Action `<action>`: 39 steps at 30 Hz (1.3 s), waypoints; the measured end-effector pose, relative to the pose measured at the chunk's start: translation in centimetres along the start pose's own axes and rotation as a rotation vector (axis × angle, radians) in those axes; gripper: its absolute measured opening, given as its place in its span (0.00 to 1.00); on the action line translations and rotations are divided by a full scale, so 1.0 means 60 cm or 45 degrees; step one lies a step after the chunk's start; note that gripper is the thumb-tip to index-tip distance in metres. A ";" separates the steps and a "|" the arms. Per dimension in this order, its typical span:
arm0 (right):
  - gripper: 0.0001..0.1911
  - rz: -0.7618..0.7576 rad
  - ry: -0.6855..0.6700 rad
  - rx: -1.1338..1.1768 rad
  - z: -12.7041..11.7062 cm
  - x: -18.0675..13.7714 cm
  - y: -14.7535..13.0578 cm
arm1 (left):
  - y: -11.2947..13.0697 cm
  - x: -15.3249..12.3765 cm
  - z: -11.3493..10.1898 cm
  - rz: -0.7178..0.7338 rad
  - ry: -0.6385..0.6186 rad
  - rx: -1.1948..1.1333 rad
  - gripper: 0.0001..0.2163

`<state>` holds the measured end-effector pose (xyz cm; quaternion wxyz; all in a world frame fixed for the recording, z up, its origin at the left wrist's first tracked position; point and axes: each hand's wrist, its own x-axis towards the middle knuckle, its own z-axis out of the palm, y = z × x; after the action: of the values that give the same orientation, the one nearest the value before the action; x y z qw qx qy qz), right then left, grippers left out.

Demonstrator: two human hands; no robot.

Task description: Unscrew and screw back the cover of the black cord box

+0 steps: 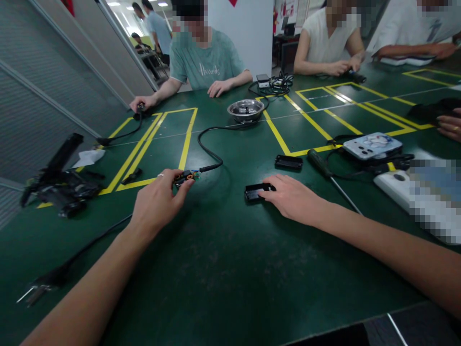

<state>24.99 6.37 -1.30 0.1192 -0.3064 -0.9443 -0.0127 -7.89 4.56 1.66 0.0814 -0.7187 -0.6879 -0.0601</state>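
My left hand (158, 202) pinches a small circuit board (186, 178) with orange and green parts, resting on the green table (223, 269). A black cable (209, 144) runs from that board toward the back. My right hand (291, 196) lies over the table with its fingertips on a black plastic case half (255, 192). A second black case half (288, 162) lies a little farther back. A screwdriver (326, 168) with a dark handle lies to the right of my right hand.
A steel bowl (246, 110) stands at the centre back. A phone (372, 145) and white devices lie right. Black parts (57, 185) pile at the left, a plug (36, 290) near the front left. Other people sit across the table, with another person's fingers (451, 126) at the right edge.
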 end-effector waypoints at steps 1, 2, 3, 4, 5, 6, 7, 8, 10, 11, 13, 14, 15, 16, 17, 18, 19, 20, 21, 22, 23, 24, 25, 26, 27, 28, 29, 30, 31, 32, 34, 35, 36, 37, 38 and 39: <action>0.17 0.021 0.001 0.035 -0.005 -0.014 -0.001 | 0.008 -0.002 0.002 0.024 -0.010 -0.010 0.24; 0.16 0.030 -0.001 0.084 -0.011 -0.024 -0.002 | 0.015 -0.004 0.005 0.044 -0.012 -0.022 0.23; 0.15 0.031 0.005 0.131 -0.017 -0.030 -0.004 | 0.021 -0.006 0.008 0.062 -0.007 -0.036 0.22; 0.15 0.027 0.029 0.170 -0.023 -0.034 -0.007 | 0.027 -0.007 0.013 0.087 -0.003 -0.053 0.22; 0.15 0.023 0.067 0.201 -0.029 -0.035 -0.009 | 0.033 -0.009 0.018 0.116 0.004 -0.073 0.21; 0.15 0.024 0.123 0.222 -0.035 -0.034 -0.011 | 0.038 -0.011 0.024 0.150 0.009 -0.094 0.21; 0.15 0.033 0.186 0.242 -0.041 -0.033 -0.013 | 0.043 -0.012 0.029 0.192 0.008 -0.116 0.21; 0.15 0.044 0.243 0.265 -0.045 -0.032 -0.014 | 0.049 -0.013 0.035 0.236 0.005 -0.138 0.20; 0.14 0.032 0.285 0.333 -0.048 -0.031 -0.017 | 0.058 -0.015 0.042 0.316 -0.006 -0.171 0.20; 0.14 0.016 0.270 0.366 -0.046 -0.032 -0.018 | 0.062 -0.015 0.045 0.344 -0.013 -0.181 0.19; 0.14 -0.025 0.188 0.408 -0.038 -0.034 -0.021 | 0.066 -0.013 0.048 0.369 -0.019 -0.198 0.19; 0.16 -0.043 0.135 0.418 -0.032 -0.036 -0.024 | 0.066 -0.012 0.048 0.377 -0.023 -0.203 0.19; 0.18 -0.053 0.085 0.426 -0.027 -0.037 -0.026 | 0.065 -0.011 0.048 0.386 -0.028 -0.209 0.19; 0.20 -0.060 0.046 0.434 -0.022 -0.037 -0.028 | 0.064 -0.010 0.048 0.398 -0.031 -0.214 0.19; 0.22 -0.064 0.027 0.444 -0.019 -0.037 -0.030 | 0.062 -0.010 0.048 0.416 -0.031 -0.218 0.18; 0.23 -0.064 0.032 0.455 -0.017 -0.037 -0.030 | 0.062 -0.010 0.048 0.439 -0.029 -0.221 0.18; 0.24 -0.055 0.063 0.466 -0.017 -0.036 -0.029 | 0.062 -0.011 0.047 0.463 -0.025 -0.226 0.18; 0.23 -0.035 0.110 0.476 -0.019 -0.035 -0.027 | 0.063 -0.013 0.046 0.486 -0.018 -0.232 0.17; 0.22 -0.011 0.167 0.483 -0.021 -0.034 -0.023 | 0.066 -0.016 0.043 0.511 -0.008 -0.240 0.17; 0.21 0.017 0.228 0.484 -0.024 -0.034 -0.019 | 0.070 -0.019 0.041 0.542 0.001 -0.251 0.16; 0.19 0.049 0.280 0.479 -0.026 -0.033 -0.014 | 0.076 -0.024 0.037 0.579 0.007 -0.267 0.16; 0.19 0.074 0.319 0.470 -0.028 -0.033 -0.010 | 0.083 -0.029 0.034 0.621 0.013 -0.289 0.15; 0.18 0.088 0.341 0.459 -0.028 -0.033 -0.006 | 0.090 -0.035 0.030 0.666 0.016 -0.314 0.15; 0.19 0.086 0.349 0.452 -0.027 -0.034 -0.003 | 0.097 -0.041 0.026 0.710 0.020 -0.344 0.14; 0.19 0.071 0.340 0.449 -0.025 -0.034 -0.001 | 0.103 -0.046 0.023 0.748 0.025 -0.375 0.14; 0.19 0.045 0.319 0.452 -0.022 -0.034 -0.001 | 0.109 -0.051 0.020 0.775 0.030 -0.405 0.14; 0.19 0.013 0.301 0.457 -0.018 -0.033 -0.002 | 0.114 -0.055 0.018 0.794 0.037 -0.433 0.14; 0.17 -0.015 0.283 0.461 -0.014 -0.033 -0.003 | 0.118 -0.058 0.017 0.808 0.041 -0.455 0.15; 0.15 -0.035 0.271 0.462 -0.011 -0.033 -0.005 | 0.121 -0.060 0.017 0.819 0.044 -0.474 0.16; 0.13 -0.047 0.267 0.457 -0.008 -0.032 -0.007 | 0.123 -0.062 0.017 0.827 0.040 -0.489 0.17; 0.12 -0.052 0.275 0.441 -0.006 -0.032 -0.010 | 0.126 -0.063 0.020 0.836 0.008 -0.514 0.19; 0.12 -0.050 0.281 0.435 -0.006 -0.032 -0.010 | 0.128 -0.063 0.022 0.832 -0.020 -0.523 0.21; 0.12 -0.047 0.284 0.433 -0.007 -0.033 -0.010 | 0.129 -0.063 0.023 0.824 -0.049 -0.529 0.23; 0.12 -0.044 0.286 0.432 -0.008 -0.033 -0.010 | 0.130 -0.063 0.025 0.816 -0.075 -0.532 0.26; 0.12 -0.043 0.283 0.433 -0.009 -0.034 -0.010 | 0.131 -0.063 0.027 0.808 -0.093 -0.529 0.29; 0.12 -0.039 0.277 0.436 -0.011 -0.034 -0.009 | 0.132 -0.064 0.028 0.803 -0.100 -0.525 0.30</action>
<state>26.44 4.69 -1.11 0.2707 -0.2641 -0.9188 0.1130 -0.19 0.84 -1.00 -0.0770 -0.8983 -0.4088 -0.1416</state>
